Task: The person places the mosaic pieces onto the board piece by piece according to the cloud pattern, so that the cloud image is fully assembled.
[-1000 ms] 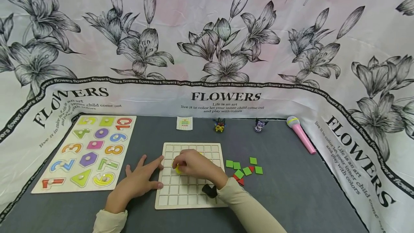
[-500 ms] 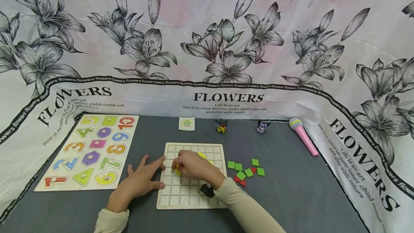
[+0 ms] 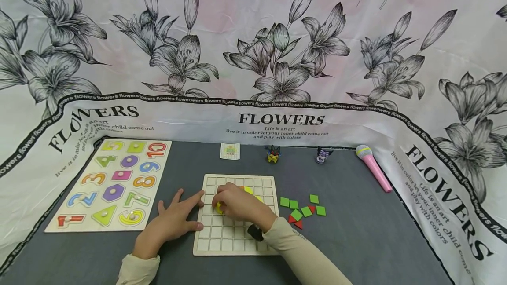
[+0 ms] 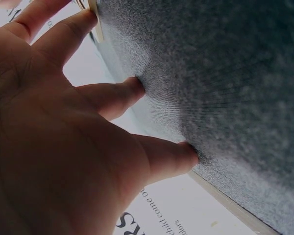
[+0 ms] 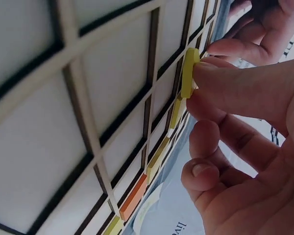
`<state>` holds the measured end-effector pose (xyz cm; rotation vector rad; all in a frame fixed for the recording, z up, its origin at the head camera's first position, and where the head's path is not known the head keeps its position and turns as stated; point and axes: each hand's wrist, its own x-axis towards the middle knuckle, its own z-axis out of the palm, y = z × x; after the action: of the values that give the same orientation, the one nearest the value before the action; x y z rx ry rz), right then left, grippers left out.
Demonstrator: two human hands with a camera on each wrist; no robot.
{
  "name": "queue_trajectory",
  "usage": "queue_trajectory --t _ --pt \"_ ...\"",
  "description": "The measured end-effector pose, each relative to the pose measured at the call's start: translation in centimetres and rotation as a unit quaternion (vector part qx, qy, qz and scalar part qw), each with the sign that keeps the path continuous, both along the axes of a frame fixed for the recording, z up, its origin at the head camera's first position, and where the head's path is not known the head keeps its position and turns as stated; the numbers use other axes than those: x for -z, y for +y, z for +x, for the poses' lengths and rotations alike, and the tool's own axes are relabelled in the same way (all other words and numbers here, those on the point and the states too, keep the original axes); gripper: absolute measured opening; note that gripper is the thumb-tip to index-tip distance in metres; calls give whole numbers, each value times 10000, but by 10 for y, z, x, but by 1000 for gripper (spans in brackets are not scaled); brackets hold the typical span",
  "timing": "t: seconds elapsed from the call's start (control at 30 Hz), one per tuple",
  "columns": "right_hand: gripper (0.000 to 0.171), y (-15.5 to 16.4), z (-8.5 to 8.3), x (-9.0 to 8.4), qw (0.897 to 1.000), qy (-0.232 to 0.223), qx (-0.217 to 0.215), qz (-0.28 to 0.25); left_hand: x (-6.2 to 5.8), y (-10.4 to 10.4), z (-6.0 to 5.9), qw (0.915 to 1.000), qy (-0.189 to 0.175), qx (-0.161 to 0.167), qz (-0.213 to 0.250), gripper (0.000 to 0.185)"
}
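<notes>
A wooden grid board (image 3: 237, 242) lies on the dark grey mat in the head view. My right hand (image 3: 237, 203) hovers over its upper left cells and pinches a small yellow tile (image 3: 218, 208) between thumb and fingertip; the right wrist view shows the yellow tile (image 5: 187, 72) held on edge just above the grid board (image 5: 63, 122), with yellow and orange tiles (image 5: 137, 193) seated in cells beyond. My left hand (image 3: 174, 219) lies flat with spread fingers on the mat, its index fingertip touching the board's left edge. The left wrist view shows those fingers (image 4: 122, 93) pressing the mat.
Loose green squares and red triangles (image 3: 303, 210) lie right of the board. A number-and-shape puzzle board (image 3: 108, 184) sits at the left. A small picture card (image 3: 230, 151), two little figurines (image 3: 272, 154) (image 3: 323, 155) and a pink toy microphone (image 3: 374, 168) line the back edge.
My right hand with the yellow tile has barely shifted over the board. The left hand stays flat in place. The view has drifted slightly.
</notes>
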<state>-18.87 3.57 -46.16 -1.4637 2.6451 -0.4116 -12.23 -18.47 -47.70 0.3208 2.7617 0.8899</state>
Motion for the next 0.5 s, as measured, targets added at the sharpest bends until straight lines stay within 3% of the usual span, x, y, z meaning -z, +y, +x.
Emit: queue_trajectory --t 0.23,0.5 --pt "22 2 1 0 9996 -252 106 -98 -1 2 0 10000 5 -16 -2 82" --pt "6 3 -1 4 9998 -113 133 -52 0 1 0 10000 -27 8 -21 85"
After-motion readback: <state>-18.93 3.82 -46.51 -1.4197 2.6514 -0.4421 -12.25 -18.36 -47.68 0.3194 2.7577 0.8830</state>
